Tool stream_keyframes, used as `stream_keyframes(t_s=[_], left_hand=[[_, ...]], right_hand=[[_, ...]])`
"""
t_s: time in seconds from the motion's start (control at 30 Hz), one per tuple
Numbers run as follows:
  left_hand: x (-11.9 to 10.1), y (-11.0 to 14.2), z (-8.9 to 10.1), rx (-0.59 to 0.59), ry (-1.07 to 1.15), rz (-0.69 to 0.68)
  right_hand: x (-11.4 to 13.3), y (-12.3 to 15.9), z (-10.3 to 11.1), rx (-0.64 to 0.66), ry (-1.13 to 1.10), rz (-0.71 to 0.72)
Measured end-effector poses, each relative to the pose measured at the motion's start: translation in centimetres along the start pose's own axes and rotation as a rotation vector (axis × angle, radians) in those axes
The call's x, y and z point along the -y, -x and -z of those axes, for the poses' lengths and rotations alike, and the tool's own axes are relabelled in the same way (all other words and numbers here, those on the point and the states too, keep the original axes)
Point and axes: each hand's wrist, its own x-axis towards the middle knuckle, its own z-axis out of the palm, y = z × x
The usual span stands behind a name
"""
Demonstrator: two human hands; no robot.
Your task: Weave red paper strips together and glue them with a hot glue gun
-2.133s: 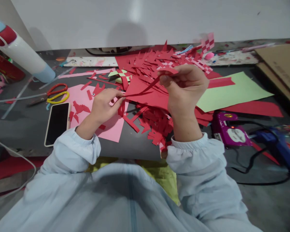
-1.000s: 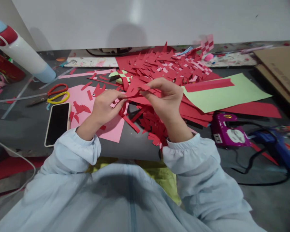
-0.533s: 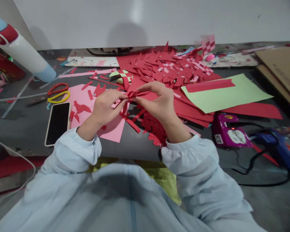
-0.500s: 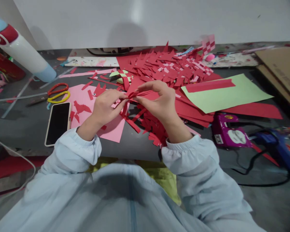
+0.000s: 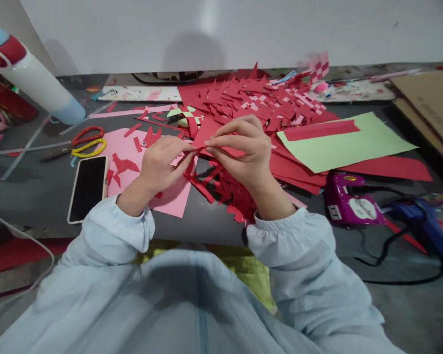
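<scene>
Between my two hands is a small folded strip of red paper [image 5: 199, 148], mostly covered by my fingers. My left hand [image 5: 164, 160] pinches its left end between thumb and fingers. From the other side, the thumb and fingertips of my right hand [image 5: 245, 150] close on its right end. Below and left of them lies a pink paper sheet [image 5: 173, 199] with red cut-outs [image 5: 123, 163] on it. Behind my hands rises a heap of folded red paper pieces [image 5: 228, 98], some in a pink-and-red checked weave. More red folded pieces [image 5: 239, 196] lie under my right wrist.
On the left are scissors [image 5: 89, 142] with red and yellow handles, a phone [image 5: 88, 187] and a white bottle [image 5: 40, 73]. To the right lie a green sheet [image 5: 317, 152], a purple box [image 5: 350, 201], a blue glue gun [image 5: 424, 223] with a black cord, and cardboard [image 5: 431, 103].
The fingers of my right hand have come down and closed nearer the thumb on the red paper strip. My left hand stays almost where it was.
</scene>
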Motion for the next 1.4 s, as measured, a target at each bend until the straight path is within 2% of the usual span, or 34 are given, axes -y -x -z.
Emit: stream_keyframes(t_s=[0.37,0.63,0.77,0.93,1.03,1.13,1.4], left_hand=[[0.0,0.1,0.1,-0.067,-0.069,-0.12],[0.1,0.1,0.1,-0.038,-0.096,-0.067],[-0.4,-0.1,-0.1,-0.023,0.043,0.084],[-1.1,-0.6,-0.5,-0.078,0.516,0.479],[-1.1,-0.8,-0.4,-0.087,0.706,0.631],[-1.0,-0.9,-0.4,-0.088,0.779,0.697],[-1.2,-0.8,-0.5,-0.027,0.821,0.72]], right_hand=[[-0.2,0.4,-0.1,-0.007,0.049,0.054],[-0.1,0.5,-0.1,0.01,0.097,0.081],[-0.1,0.5,-0.2,0.045,0.071,0.043],[0.5,0.2,-0.2,0.027,-0.076,-0.059],[0.6,0.2,-0.2,0.015,-0.15,-0.118],[0.6,0.3,-0.4,0.02,-0.167,-0.138],[0.3,0.3,-0.8,0.042,-0.158,-0.119]])
